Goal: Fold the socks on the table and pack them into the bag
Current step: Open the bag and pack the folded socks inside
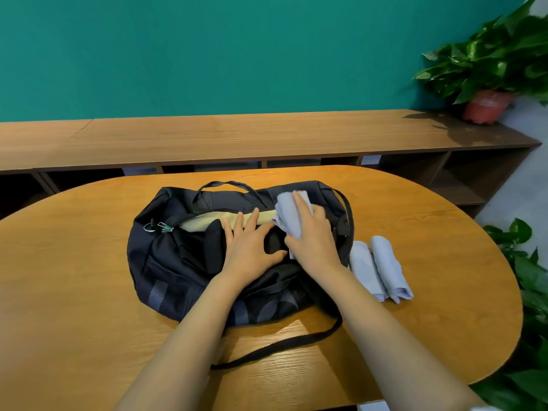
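Note:
A dark navy duffel bag [166, 262] lies on the oval wooden table [89, 307], its top unzipped and a tan lining showing. My right hand [311, 232] grips a folded light-blue sock bundle [287, 212] over the right end of the opening. My left hand [249, 244] rests flat with spread fingers on the near edge of the opening. Two more folded light-blue sock bundles [379, 268] lie side by side on the table just right of the bag.
The bag's black shoulder strap [281, 348] trails across the table toward me. A long wooden shelf unit [237, 137] runs behind the table with a potted plant [489, 78] at its right end. Green leaves [527, 292] crowd the table's right edge.

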